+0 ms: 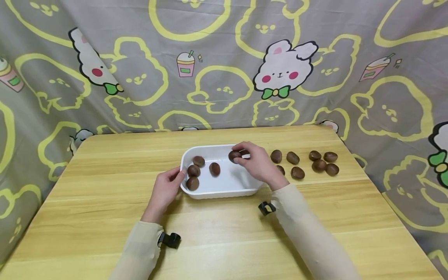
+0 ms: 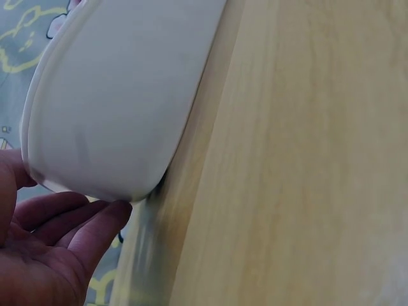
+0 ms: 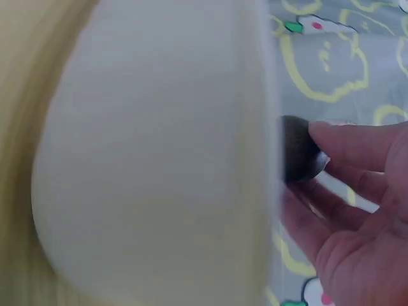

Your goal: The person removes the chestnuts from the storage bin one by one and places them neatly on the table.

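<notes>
A white rectangular tray [image 1: 227, 193] with rounded corners stands on the table. My left hand [image 1: 167, 188] holds its left end, thumb at the rim and fingers against the outer wall, as the left wrist view shows. Several brown chestnuts [image 1: 215, 168] lie inside, most of them by the left wall. Over the tray's right part, my right hand [image 1: 257, 161] pinches another chestnut [image 1: 234, 156] between thumb and fingers. In the right wrist view the tray's wall [image 3: 146, 153] partly hides that held chestnut [image 3: 301, 150].
Right of the tray, several loose chestnuts [image 1: 297, 173] lie on the wooden table [image 1: 105, 186]; farther right, more sit in a close cluster [image 1: 319, 166]. The right hand partly covers one near the tray. A patterned curtain [image 1: 224, 89] hangs behind the table and at its sides.
</notes>
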`<state>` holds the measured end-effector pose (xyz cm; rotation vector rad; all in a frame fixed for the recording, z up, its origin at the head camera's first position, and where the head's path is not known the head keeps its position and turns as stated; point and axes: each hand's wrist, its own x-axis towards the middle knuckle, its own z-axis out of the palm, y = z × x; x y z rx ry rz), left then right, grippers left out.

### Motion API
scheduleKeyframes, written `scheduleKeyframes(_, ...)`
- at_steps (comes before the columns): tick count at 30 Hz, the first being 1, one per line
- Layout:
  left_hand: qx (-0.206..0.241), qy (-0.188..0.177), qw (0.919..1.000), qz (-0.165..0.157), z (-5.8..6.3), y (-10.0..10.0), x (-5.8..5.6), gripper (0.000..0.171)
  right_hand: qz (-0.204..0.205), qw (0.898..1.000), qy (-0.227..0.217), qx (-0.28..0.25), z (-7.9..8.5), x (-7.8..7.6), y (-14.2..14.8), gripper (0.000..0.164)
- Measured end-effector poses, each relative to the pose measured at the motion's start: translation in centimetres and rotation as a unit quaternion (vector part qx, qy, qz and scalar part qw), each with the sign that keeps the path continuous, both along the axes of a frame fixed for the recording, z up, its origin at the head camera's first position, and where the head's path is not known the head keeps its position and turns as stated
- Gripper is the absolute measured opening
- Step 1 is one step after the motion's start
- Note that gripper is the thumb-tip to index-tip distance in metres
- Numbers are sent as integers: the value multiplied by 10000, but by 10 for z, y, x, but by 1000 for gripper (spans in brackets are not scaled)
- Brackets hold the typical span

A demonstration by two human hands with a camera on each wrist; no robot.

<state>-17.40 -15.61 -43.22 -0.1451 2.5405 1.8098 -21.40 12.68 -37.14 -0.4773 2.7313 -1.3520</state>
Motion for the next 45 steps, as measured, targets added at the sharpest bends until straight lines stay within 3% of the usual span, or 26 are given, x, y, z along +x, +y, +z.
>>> scheduleKeyframes(13,131,-28,9999,8,-2,-2,0,40,-491,9983,-233,-226,16,14,75,33)
scheduleKeyframes(22,173,-70,9998,15,-1,-2,-1,41,-821,9963,-53,229,18,35,130,37)
scheduleKeyframes(31,156,-132,9998,26,-1,-2,0,42,-1302,9892,75,668,0,54,195,39)
scheduleKeyframes(38,144,-135,9998,-28,-2,-3,-1,42,-1515,9820,-203,1108,-16,70,239,37)
scheduleKeyframes(45,121,-113,9998,-50,-2,-4,-2,43,-1592,9793,-359,1196,-31,70,261,38)
